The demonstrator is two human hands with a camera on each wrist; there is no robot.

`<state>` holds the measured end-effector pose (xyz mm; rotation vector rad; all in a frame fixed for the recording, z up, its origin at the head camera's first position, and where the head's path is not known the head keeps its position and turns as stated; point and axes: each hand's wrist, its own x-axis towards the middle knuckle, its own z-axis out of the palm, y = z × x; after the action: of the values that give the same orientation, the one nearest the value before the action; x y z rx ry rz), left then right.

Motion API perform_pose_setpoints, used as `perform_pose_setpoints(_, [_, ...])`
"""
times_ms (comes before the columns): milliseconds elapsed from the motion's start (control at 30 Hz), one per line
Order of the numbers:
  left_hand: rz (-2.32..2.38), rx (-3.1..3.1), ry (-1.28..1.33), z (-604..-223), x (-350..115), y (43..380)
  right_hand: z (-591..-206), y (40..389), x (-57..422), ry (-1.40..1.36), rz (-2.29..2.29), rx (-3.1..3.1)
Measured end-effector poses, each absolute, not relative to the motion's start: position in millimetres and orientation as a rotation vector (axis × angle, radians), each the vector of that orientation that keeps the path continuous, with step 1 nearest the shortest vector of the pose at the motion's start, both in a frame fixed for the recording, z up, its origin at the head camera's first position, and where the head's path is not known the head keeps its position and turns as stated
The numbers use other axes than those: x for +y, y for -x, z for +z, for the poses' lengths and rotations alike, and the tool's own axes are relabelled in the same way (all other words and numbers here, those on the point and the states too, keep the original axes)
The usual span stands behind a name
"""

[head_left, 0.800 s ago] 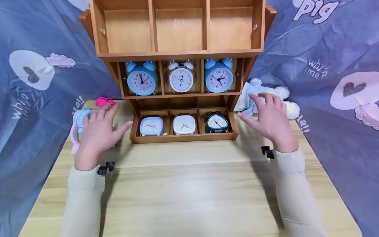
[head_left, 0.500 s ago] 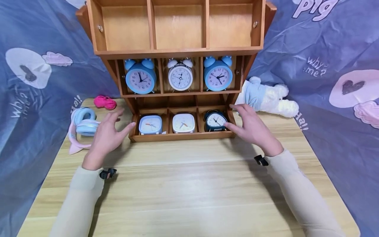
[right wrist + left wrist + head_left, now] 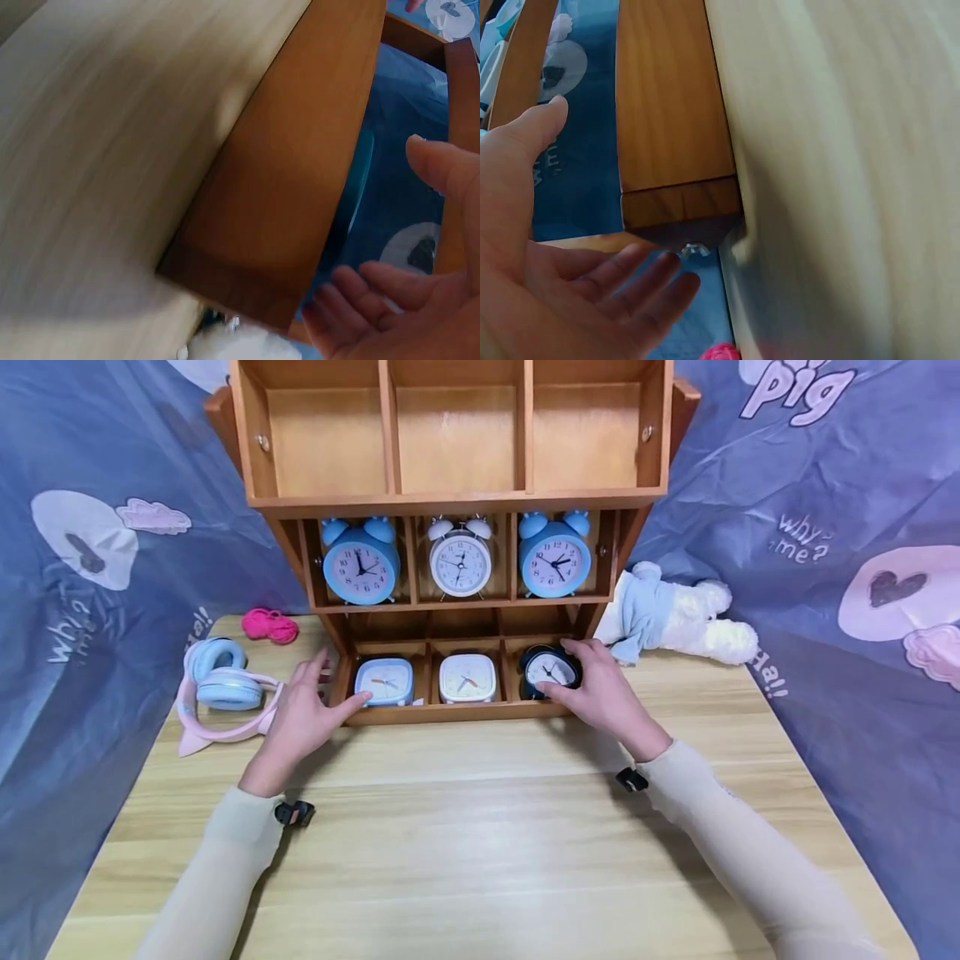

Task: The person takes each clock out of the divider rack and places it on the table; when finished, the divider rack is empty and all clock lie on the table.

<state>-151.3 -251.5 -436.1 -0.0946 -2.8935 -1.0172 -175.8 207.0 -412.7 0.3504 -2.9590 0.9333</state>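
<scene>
A wooden shelf unit (image 3: 457, 714) stands at the table's back, its lowest row holding a light-blue square clock (image 3: 384, 681), a white square clock (image 3: 467, 678) and a dark green clock (image 3: 551, 672). My left hand (image 3: 306, 717) is at that row's left end, thumb extended before the blue clock, fingers outside the side wall. In the left wrist view those fingers (image 3: 641, 296) are spread beside the wood. My right hand (image 3: 603, 693) reaches around the dark green clock's right side, thumb before its face. Its fingers (image 3: 352, 300) look loosely bent in the right wrist view; contact is unclear.
The middle row has two blue twin-bell alarm clocks (image 3: 362, 564) (image 3: 555, 558) around a white one (image 3: 460, 562). Cat-ear headphones (image 3: 225, 689) and pink yarn (image 3: 270, 625) lie left. A white plush toy (image 3: 690, 618) lies right. The wooden tabletop (image 3: 465, 843) extends in front.
Both hands have moved inward, the left toward the blue clock and the right to the dark green clock. The headphones, partly covered before, now show more fully. The clocks stay in their compartments.
</scene>
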Motion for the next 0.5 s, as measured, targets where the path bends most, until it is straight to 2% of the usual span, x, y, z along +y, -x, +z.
perform_pose_setpoints(500, [-0.986,-3.069,0.036,-441.5,-252.4,153.5,-427.6,182.9,184.0,-0.293,0.829,-2.900])
